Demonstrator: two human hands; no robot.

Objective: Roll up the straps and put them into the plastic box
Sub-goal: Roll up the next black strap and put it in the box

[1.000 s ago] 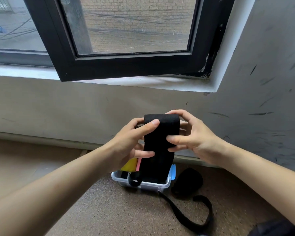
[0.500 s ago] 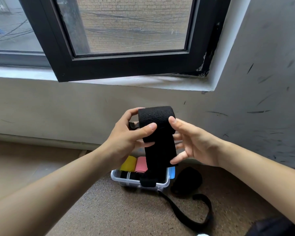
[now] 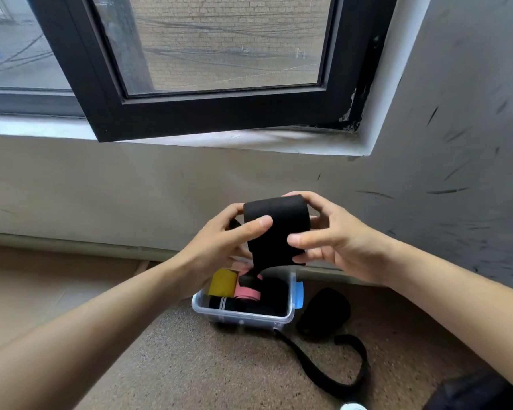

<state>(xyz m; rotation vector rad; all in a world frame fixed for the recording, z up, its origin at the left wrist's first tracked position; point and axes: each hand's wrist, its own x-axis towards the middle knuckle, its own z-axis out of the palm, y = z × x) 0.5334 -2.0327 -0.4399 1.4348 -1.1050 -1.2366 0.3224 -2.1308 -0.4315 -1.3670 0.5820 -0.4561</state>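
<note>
A wide black strap (image 3: 276, 229), mostly wound into a roll, is held up in front of the wall. My left hand (image 3: 219, 247) grips its left end with the thumb across the front. My right hand (image 3: 329, 238) grips its right end, fingers over the top and thumb on the front. A short tail hangs from the roll toward the clear plastic box (image 3: 243, 316) on the floor below. Inside the box lie a yellow roll (image 3: 222, 282), a pink roll (image 3: 248, 291) and black rolls.
On the speckled floor right of the box sits another black roll (image 3: 323, 312), with a loose narrow black strap (image 3: 323, 377) curling out from it. A blue latch (image 3: 299, 294) is on the box's right side. The wall and an open black window frame (image 3: 219, 113) rise behind.
More of the strap has been wound onto the roll, so the hanging tail is much shorter and has lifted out of the box. My right hand has closed round the roll again.
</note>
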